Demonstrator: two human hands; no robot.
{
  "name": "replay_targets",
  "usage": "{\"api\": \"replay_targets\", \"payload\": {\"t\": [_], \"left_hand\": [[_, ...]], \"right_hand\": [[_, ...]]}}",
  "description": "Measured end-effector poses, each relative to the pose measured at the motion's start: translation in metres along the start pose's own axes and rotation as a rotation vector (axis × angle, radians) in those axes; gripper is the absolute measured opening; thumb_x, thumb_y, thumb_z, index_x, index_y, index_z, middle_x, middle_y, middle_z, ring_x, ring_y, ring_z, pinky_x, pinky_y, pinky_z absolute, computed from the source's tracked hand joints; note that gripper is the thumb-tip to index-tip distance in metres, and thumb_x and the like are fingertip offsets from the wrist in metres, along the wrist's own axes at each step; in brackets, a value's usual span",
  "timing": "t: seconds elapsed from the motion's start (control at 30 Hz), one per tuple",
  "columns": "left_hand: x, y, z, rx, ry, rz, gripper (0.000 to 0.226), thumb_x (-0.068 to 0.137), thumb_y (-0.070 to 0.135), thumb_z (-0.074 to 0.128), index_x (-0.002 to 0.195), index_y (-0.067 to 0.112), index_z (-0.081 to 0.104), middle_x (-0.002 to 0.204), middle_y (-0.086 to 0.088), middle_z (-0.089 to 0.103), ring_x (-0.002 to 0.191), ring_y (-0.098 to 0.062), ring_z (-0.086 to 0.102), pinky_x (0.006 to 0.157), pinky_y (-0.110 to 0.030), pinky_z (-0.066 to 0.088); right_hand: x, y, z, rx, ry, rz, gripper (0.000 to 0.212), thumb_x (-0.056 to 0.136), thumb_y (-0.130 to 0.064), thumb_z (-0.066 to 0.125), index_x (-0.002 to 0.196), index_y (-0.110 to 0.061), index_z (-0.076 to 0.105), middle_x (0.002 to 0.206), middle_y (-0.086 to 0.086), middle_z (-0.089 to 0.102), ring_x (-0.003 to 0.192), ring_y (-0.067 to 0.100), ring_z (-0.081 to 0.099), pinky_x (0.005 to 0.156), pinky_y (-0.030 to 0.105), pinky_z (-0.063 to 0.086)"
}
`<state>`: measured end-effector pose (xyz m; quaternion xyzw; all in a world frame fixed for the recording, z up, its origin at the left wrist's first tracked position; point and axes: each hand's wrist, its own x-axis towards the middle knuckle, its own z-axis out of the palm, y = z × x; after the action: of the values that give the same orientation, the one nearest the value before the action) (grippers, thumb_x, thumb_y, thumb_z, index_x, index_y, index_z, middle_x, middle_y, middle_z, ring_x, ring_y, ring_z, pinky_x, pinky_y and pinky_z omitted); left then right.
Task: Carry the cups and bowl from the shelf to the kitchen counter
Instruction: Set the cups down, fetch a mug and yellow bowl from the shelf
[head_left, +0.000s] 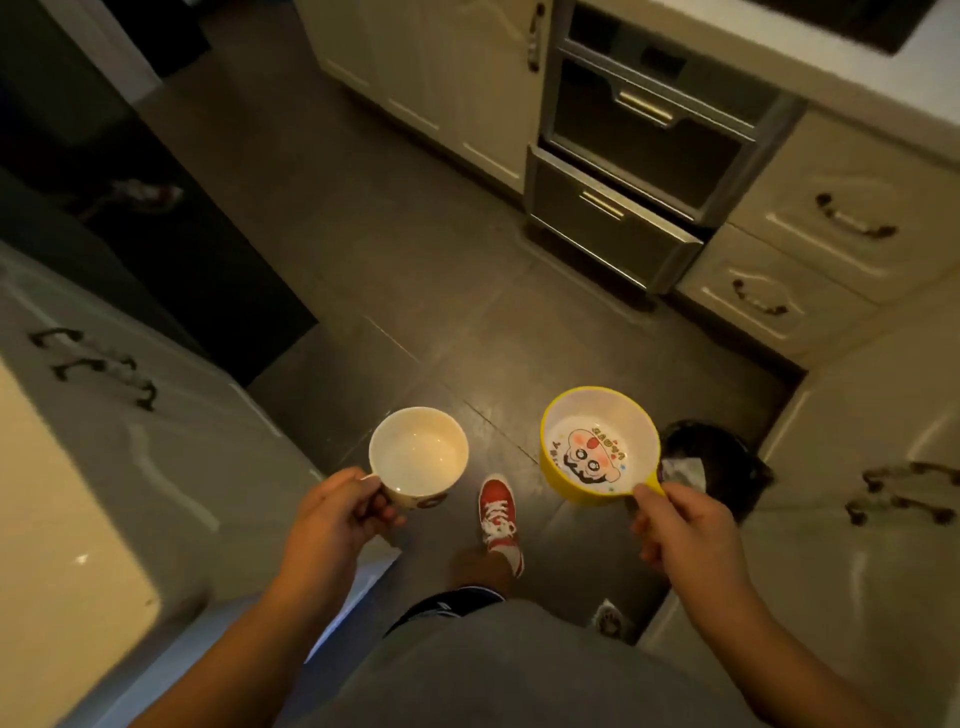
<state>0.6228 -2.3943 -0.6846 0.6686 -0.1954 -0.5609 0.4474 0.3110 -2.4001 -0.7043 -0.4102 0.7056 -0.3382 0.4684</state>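
My left hand (340, 512) grips a white cup (418, 451) by its handle, held upright and empty above the floor. My right hand (685, 525) pinches the small handle of a yellow bowl (597, 441) with a white inside and a cartoon face printed on its bottom. Both vessels hang level over the dark tiled floor, about a hand's width apart. The kitchen counter's white top (852, 67) shows at the upper right.
Cream cabinets (810, 249) with dark handles line the right side, and a steel drawer appliance (623, 171) stands ahead. Another cream cabinet (104, 405) runs along the left. A dark bin (717, 467) sits on the floor under the bowl. My red shoe (496, 506) steps forward.
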Motion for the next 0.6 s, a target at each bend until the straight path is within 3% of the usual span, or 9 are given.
{"api": "replay_targets", "payload": {"t": [0.1,0.27,0.4,0.5,0.6], "left_hand": [[0.039,0.015,0.005,-0.043,0.043,-0.005,0.026,0.096,0.006,0.046,0.073,-0.001,0.056,0.056,-0.008,0.060,0.056,-0.020,0.062,0.072,-0.044,0.052],[0.102,0.056,0.029,-0.054,-0.005,0.011,0.038,0.093,0.009,0.049,0.057,0.014,0.061,0.056,-0.005,0.060,0.055,-0.018,0.063,0.070,-0.042,0.051],[0.151,0.092,0.068,-0.063,-0.056,0.019,0.027,0.083,0.017,0.055,0.056,0.014,0.059,0.056,-0.007,0.061,0.056,-0.019,0.064,0.068,-0.040,0.052],[0.188,0.118,0.108,-0.109,-0.104,0.024,0.035,0.089,0.010,0.051,0.055,0.014,0.057,0.058,-0.009,0.059,0.056,-0.021,0.063,0.063,-0.035,0.055],[0.227,0.146,0.156,-0.135,-0.099,0.041,0.039,0.092,0.002,0.046,0.055,0.010,0.055,0.056,-0.010,0.056,0.051,-0.020,0.061,0.057,-0.031,0.058]], "right_hand": [[0.053,-0.024,0.010,-0.049,-0.038,-0.036,0.038,0.091,-0.022,0.060,0.056,-0.009,0.059,0.043,0.001,0.056,0.036,0.007,0.050,0.039,0.021,0.042],[0.117,-0.064,0.002,-0.048,-0.034,-0.026,0.038,0.091,-0.022,0.060,0.056,-0.008,0.059,0.046,0.008,0.055,0.039,0.011,0.050,0.044,0.029,0.043],[0.163,-0.084,-0.021,-0.051,0.004,-0.028,0.037,0.092,-0.022,0.059,0.059,-0.005,0.062,0.050,0.010,0.057,0.041,0.009,0.050,0.042,0.022,0.043],[0.205,-0.092,-0.040,-0.045,0.019,0.000,0.040,0.092,-0.019,0.059,0.055,-0.005,0.058,0.042,0.005,0.051,0.037,0.013,0.044,0.037,0.018,0.036],[0.256,-0.100,-0.057,-0.046,0.019,0.018,0.039,0.092,-0.017,0.060,0.056,-0.002,0.054,0.047,0.009,0.046,0.042,0.017,0.043,0.043,0.023,0.036]]}}
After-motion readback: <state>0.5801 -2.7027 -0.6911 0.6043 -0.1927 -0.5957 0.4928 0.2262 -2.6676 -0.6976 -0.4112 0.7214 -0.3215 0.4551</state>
